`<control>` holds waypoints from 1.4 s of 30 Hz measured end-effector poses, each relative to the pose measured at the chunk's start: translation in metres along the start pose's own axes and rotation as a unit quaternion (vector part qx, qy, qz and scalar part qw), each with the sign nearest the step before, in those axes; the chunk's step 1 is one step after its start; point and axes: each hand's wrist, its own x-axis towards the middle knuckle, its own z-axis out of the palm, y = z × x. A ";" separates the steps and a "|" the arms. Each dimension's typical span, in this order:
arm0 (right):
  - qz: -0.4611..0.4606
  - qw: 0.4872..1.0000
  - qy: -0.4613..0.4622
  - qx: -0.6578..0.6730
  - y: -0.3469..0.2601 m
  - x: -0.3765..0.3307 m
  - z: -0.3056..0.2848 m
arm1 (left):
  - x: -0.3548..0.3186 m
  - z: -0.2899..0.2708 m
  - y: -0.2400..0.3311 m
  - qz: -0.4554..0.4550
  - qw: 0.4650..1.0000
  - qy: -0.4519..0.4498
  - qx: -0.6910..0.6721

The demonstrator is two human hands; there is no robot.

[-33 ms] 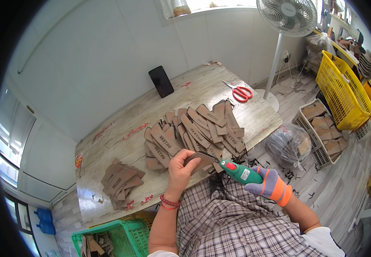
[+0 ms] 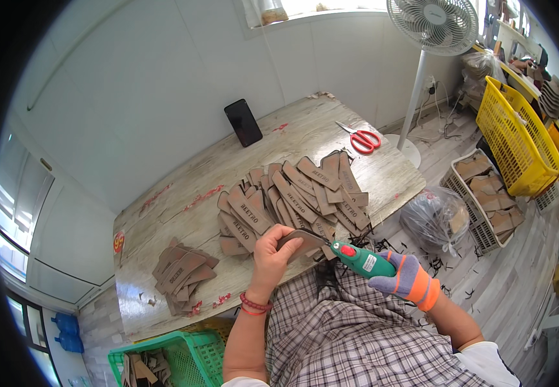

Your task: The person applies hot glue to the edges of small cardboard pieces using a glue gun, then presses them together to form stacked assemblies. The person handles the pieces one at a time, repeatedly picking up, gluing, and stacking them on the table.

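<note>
My left hand (image 2: pixel 274 255), bare with red bands at the wrist, pinches a brown flat strip (image 2: pixel 302 244) above the table's front edge. Gripped in my right hand (image 2: pixel 408 278), in a grey and orange glove, is a green hand-held power tool (image 2: pixel 357 258) with a red button. Its narrow dark tip meets the right end of the strip; the exact contact is too small to tell. Beyond my hands lies a wide pile of similar printed brown strips (image 2: pixel 289 193). A smaller pile (image 2: pixel 184 271) sits to the left on the table.
On the wooden table (image 2: pixel 163 222) lie a black phone (image 2: pixel 243 123) and red-handled scissors (image 2: pixel 363 138). A green basket (image 2: pixel 205 355) with brown pieces stands at lower left. To the right are a clear plastic bag (image 2: pixel 435 219), a crate (image 2: pixel 486 200), a yellow basket (image 2: pixel 518 142) and a fan (image 2: pixel 433 26).
</note>
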 end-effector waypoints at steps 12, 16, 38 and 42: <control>-0.026 0.999 -0.018 -0.024 0.005 0.002 0.001 | 0.001 -0.003 0.023 0.015 0.986 -0.080 0.148; -0.017 0.999 -0.025 -0.016 0.000 0.002 0.001 | 0.001 0.001 0.023 0.027 0.980 -0.107 0.168; -0.023 0.995 0.028 0.095 0.022 0.005 0.024 | -0.015 -0.034 -0.039 -0.110 0.734 0.329 -0.584; -0.052 0.996 0.036 0.057 0.030 0.010 0.026 | -0.018 -0.015 -0.031 -0.167 0.760 0.290 -0.557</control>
